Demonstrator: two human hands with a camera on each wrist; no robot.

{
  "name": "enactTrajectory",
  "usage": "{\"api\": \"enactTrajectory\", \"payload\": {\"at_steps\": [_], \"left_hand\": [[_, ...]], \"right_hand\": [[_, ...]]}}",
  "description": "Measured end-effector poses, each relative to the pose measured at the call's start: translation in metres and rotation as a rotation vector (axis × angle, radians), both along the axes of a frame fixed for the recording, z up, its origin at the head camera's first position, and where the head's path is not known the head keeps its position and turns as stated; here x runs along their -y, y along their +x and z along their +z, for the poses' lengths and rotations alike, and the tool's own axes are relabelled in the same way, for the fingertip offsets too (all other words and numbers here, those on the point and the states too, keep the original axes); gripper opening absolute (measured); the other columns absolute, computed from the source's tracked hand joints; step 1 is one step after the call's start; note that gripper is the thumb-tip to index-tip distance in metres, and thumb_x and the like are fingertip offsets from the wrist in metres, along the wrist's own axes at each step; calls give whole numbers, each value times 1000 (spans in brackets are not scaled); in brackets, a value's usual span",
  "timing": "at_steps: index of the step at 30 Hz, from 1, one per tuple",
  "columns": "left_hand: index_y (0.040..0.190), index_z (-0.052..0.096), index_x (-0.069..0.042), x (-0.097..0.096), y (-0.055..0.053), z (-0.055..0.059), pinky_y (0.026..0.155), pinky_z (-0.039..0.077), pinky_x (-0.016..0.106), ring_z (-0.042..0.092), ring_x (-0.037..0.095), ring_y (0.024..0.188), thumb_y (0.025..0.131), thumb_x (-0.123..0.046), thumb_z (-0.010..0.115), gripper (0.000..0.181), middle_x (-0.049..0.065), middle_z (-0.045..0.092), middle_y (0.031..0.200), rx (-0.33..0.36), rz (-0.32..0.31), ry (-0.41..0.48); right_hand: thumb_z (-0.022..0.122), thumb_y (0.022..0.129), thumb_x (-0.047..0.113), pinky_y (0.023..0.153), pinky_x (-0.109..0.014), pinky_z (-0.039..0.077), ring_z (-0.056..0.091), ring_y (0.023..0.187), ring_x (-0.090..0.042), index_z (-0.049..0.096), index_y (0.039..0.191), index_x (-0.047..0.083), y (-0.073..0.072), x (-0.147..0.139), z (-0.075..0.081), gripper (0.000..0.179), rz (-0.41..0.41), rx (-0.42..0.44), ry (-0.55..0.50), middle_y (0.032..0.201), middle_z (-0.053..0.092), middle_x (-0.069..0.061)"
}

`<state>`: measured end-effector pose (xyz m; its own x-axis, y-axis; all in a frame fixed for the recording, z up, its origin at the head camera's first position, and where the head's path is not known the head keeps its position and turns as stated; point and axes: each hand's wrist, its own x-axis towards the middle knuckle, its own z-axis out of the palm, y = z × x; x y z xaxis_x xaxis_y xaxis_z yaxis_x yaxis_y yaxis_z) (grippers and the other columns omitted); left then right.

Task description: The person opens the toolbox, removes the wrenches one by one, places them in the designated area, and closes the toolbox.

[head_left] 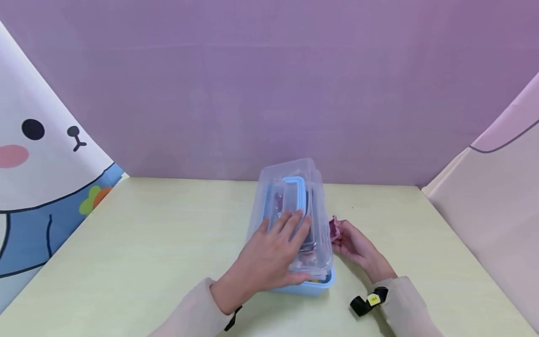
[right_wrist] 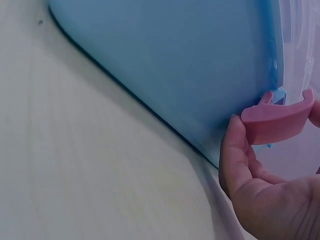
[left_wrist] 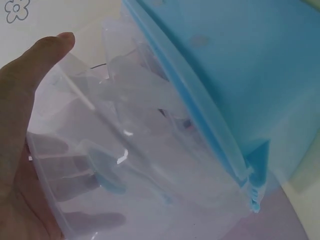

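Note:
A light blue storage box [head_left: 301, 289] stands in the middle of the table, its clear lid [head_left: 269, 187] lying tilted over it. My left hand [head_left: 271, 255] rests spread on top of the lid, fingers nearly straight and the thumb along the near edge. Through the clear plastic in the left wrist view, the fingers [left_wrist: 75, 175] show. At the box's right side, my right hand [head_left: 358, 248] pinches a pink latch clip [right_wrist: 277, 122] between thumb and fingertips. The clip sits right at a small blue hinge tab below the rim. Contents under the lid are mostly hidden.
A pale yellow-green tabletop [head_left: 177, 224] spreads around the box. Behind it rises a purple backdrop [head_left: 269, 93]. A cartoon-printed cloth [head_left: 46, 187] slopes down at the left, and a pale panel [head_left: 497, 210] stands at the right.

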<state>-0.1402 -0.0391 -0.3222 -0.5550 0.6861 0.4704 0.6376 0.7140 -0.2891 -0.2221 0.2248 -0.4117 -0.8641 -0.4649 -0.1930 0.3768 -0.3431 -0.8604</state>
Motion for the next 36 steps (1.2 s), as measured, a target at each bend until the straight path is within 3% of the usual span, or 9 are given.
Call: {"api": "enactTrajectory", "payload": {"at_steps": [4, 8, 12, 27, 36], "left_hand": [[139, 43, -6, 0, 0, 4, 85, 57, 50, 56, 29, 122, 71, -77, 59, 100, 13, 53, 139, 16, -10, 14], [136, 46, -3, 3, 0, 6, 81, 59, 45, 59, 29, 118, 71, -75, 61, 98, 15, 56, 135, -27, -15, 40], [134, 48, 0, 7, -1, 5, 75, 61, 42, 61, 28, 115, 71, -73, 62, 98, 16, 58, 132, -68, -24, 67], [133, 48, 2, 16, -1, 1, 63, 61, 37, 63, 32, 111, 69, -71, 64, 98, 19, 58, 131, -92, -31, 184], [143, 40, -16, 16, -2, 2, 57, 61, 35, 60, 33, 115, 72, -67, 63, 91, 16, 44, 145, -125, -71, 155]], "right_hand": [[33, 100, 14, 77, -20, 55, 57, 79, -9, 61, 90, 11, 0, -1, 0, 30, 1, 3, -5, 92, 62, 1], [32, 99, 11, 77, -20, 54, 55, 78, -8, 59, 89, 10, -2, -1, 1, 29, 15, -7, -18, 90, 61, 0], [30, 98, 9, 75, -20, 54, 55, 76, -7, 59, 92, 9, -2, -1, 0, 29, 8, -10, -5, 87, 60, 1], [30, 99, 11, 74, -20, 55, 56, 76, -8, 59, 95, 9, -2, 0, 0, 29, 3, -7, 3, 86, 61, 2], [32, 99, 12, 75, -20, 56, 57, 76, -8, 59, 95, 10, -2, 0, 2, 27, -16, 4, 13, 86, 62, 2]]}}
